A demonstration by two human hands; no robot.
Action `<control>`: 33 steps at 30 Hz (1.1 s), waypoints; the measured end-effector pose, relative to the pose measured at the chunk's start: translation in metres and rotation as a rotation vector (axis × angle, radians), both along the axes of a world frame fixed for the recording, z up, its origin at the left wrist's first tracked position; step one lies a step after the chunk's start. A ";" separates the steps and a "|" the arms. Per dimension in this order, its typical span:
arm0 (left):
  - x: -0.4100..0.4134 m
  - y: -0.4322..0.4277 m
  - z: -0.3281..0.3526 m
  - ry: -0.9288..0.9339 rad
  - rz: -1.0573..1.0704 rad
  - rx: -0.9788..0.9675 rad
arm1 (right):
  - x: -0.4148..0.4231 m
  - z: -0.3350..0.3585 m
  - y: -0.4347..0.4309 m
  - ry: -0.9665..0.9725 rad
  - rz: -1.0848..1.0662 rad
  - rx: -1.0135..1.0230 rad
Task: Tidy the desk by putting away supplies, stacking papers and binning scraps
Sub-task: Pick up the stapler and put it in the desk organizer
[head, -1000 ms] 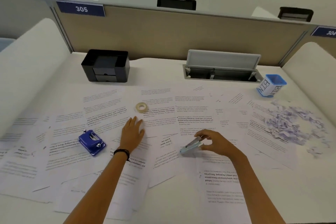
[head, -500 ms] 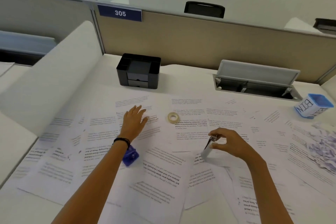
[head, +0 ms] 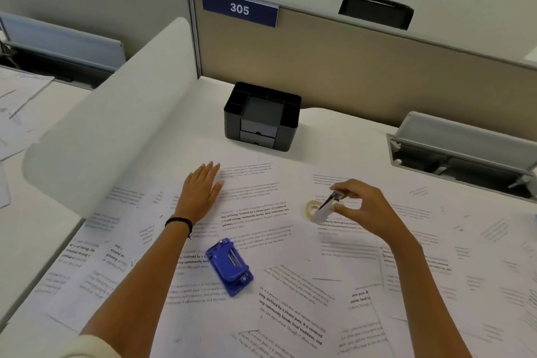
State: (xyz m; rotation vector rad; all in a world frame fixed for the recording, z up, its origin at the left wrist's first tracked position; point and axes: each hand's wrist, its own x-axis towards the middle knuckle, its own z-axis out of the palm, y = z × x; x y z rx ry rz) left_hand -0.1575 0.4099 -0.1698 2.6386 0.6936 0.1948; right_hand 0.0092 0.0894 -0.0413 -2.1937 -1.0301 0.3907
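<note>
My right hand point(head: 363, 206) holds a small silver stapler point(head: 327, 208) lifted off the desk, tilted, just right of a clear tape roll point(head: 312, 208) lying on the sheets. My left hand point(head: 202, 192) rests flat, fingers spread, on printed papers point(head: 276, 293) that cover most of the white desk. A blue hole punch point(head: 229, 267) lies on the papers below my left wrist. A black desk organizer point(head: 261, 115) with small drawers stands at the back, beyond both hands.
A curved white side divider point(head: 110, 125) rises on the left. A beige partition with a "305" sign point(head: 239, 9) closes the back. An open grey cable tray point(head: 462, 151) is sunk into the desk at the back right. Another desk with papers point(head: 17, 102) lies far left.
My right hand has raised the stapler off the papers and carried it forward past the tape roll. My left hand slid forward over the sheets. The view swung left, and the bin left the frame.
</note>
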 end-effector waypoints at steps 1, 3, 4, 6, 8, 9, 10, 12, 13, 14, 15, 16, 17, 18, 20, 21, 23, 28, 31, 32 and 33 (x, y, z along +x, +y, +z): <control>0.000 0.002 -0.003 0.012 0.001 -0.011 | 0.002 0.001 0.011 -0.017 0.006 0.016; -0.001 0.005 -0.010 0.006 -0.008 -0.007 | 0.007 0.002 0.032 -0.065 0.022 0.048; -0.001 0.006 -0.012 -0.002 -0.011 0.005 | 0.009 0.003 0.042 -0.090 0.033 0.061; -0.002 0.007 -0.015 -0.002 -0.016 0.037 | 0.015 0.005 0.063 -0.133 0.052 0.089; -0.001 0.006 -0.016 0.004 -0.013 0.067 | 0.019 0.008 0.085 -0.170 0.059 0.127; 0.000 0.005 -0.017 0.007 -0.011 0.078 | 0.021 0.010 0.095 -0.187 0.050 0.155; -0.001 0.005 -0.017 0.008 -0.010 0.081 | 0.021 0.013 0.106 -0.197 0.033 0.194; -0.001 0.005 -0.018 0.005 -0.006 0.078 | 0.020 0.017 0.128 -0.186 -0.028 0.294; 0.000 0.005 -0.018 0.006 -0.002 0.080 | 0.019 0.019 0.139 -0.171 -0.064 0.349; 0.000 0.005 -0.018 0.008 0.003 0.086 | 0.018 0.021 0.150 -0.158 -0.096 0.405; 0.001 0.005 -0.018 0.010 0.007 0.092 | 0.017 0.023 0.162 -0.146 -0.127 0.458; 0.001 0.004 -0.018 0.012 0.011 0.095 | 0.017 0.025 0.174 -0.130 -0.156 0.507; 0.001 0.004 -0.017 0.011 0.014 0.096 | 0.018 0.026 0.186 -0.110 -0.186 0.553; 0.001 0.004 -0.018 0.010 0.016 0.096 | 0.019 0.026 0.197 -0.089 -0.213 0.595; 0.001 0.003 -0.018 0.006 0.020 0.096 | 0.024 0.024 0.220 -0.069 -0.246 0.646; 0.001 0.003 -0.018 0.003 0.022 0.099 | 0.026 0.022 0.232 -0.065 -0.251 0.653; 0.002 0.005 -0.019 0.003 0.018 0.100 | 0.032 0.018 0.253 -0.050 -0.252 0.648; 0.003 0.006 -0.020 -0.013 0.028 0.106 | 0.039 -0.002 0.292 -0.068 -0.185 0.541; 0.003 0.006 -0.022 -0.002 0.025 0.114 | 0.045 -0.020 0.306 -0.065 -0.116 0.442; 0.003 0.006 -0.023 -0.004 0.027 0.110 | 0.047 -0.025 0.310 -0.089 -0.092 0.400; 0.003 0.006 -0.023 -0.005 0.030 0.105 | 0.049 -0.030 0.313 -0.118 -0.070 0.352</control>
